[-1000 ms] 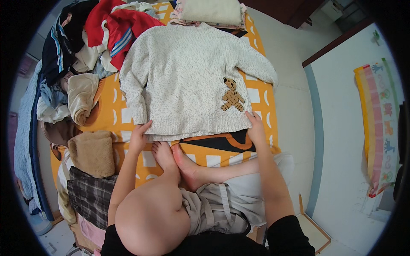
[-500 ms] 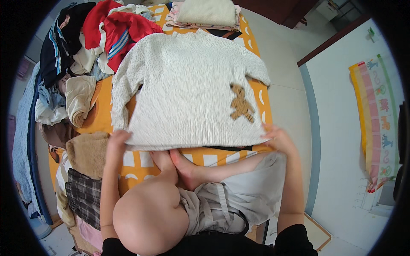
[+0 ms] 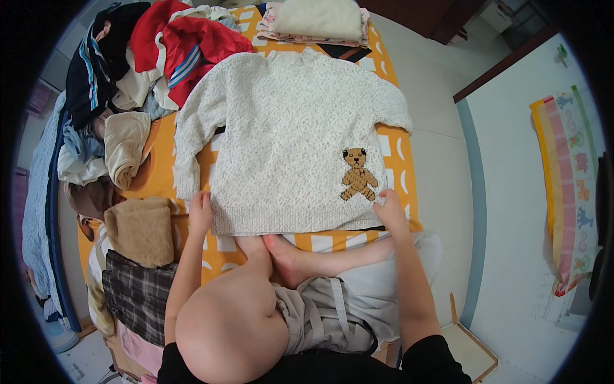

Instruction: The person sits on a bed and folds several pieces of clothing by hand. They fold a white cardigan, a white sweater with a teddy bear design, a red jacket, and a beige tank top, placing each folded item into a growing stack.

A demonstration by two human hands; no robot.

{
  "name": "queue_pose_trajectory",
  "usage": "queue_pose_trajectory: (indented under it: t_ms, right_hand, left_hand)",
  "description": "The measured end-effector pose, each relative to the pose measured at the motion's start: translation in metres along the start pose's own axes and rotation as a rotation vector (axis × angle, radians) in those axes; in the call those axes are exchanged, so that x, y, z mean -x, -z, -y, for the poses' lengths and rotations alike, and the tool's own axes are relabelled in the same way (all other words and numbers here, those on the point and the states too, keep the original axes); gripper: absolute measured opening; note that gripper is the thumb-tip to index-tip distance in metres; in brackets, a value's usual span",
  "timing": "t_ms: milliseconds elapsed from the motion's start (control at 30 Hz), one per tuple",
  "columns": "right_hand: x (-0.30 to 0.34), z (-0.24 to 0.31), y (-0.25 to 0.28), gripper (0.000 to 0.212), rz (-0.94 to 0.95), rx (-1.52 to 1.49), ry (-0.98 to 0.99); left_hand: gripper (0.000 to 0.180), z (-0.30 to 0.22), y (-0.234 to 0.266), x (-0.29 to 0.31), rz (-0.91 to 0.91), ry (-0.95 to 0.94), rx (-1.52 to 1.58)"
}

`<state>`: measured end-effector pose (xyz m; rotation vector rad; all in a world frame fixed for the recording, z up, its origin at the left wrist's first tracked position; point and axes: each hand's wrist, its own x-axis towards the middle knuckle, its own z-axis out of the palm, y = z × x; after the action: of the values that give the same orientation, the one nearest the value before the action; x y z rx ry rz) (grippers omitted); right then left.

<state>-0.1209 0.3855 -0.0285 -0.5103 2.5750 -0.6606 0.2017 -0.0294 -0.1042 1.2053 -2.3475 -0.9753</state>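
Patterned orange bedding (image 3: 162, 157) bears the spread sweater (image 3: 288, 141), whose chunky knit looks soft, floppy and stretchy, best held at its lower side edges, where left hand (image 3: 201, 212) and right hand (image 3: 392, 211) each pinch.

Black top (image 3: 432, 360), light grey shorts (image 3: 374, 291), bare feet (image 3: 284, 255).
The plain dark sleeves end above bare forearms at the frame's lower edge; the loose shorts carry pale flat strips (image 3: 339, 302) and a dark curved line; left hand (image 3: 200, 211) and right hand (image 3: 391, 210) are bare.
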Motion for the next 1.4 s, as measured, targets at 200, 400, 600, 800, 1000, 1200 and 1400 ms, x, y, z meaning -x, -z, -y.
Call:
queue_pose_trajectory:
  t_ms: [200, 400, 600, 800, 1000, 1200, 1400]
  right_hand:
    - [-0.037, -0.016, -0.024, 0.045, -0.239, -0.191, -0.107]
    - [-0.034, -0.019, 0.003, 0.041, -0.104, -0.722, -0.135]
    - [-0.022, -0.042, 0.027, 0.04, 0.044, -0.382, -0.153]
    - [-0.031, -0.025, 0.016, 0.043, -0.018, 0.087, -0.225]
    - [-0.023, 0.023, -0.004, 0.047, -0.23, 0.293, -0.035]
    - [-0.03, 0.088, -0.054, 0.058, -0.16, 0.263, 0.517]
    - [-0.031, 0.173, -0.111, 0.063, 0.085, 0.215, 0.615]
  left_hand:
    - [0.036, -0.037, 0.0, -0.051, 0.306, 0.527, 0.716]
    - [0.056, -0.072, 0.012, -0.064, 0.519, 0.531, 0.786]
    - [0.029, -0.046, 0.036, -0.044, 0.607, 0.692, 0.701]
    - [0.034, -0.047, 0.023, -0.075, 0.757, 0.563, 0.419]
    - [0.05, -0.052, -0.018, -0.118, 0.373, 0.597, 1.099]
    - [0.055, -0.051, -0.053, -0.166, -0.077, 0.629, 1.75]
    - [0.038, -0.038, 0.006, -0.177, -0.411, 0.452, 2.032]
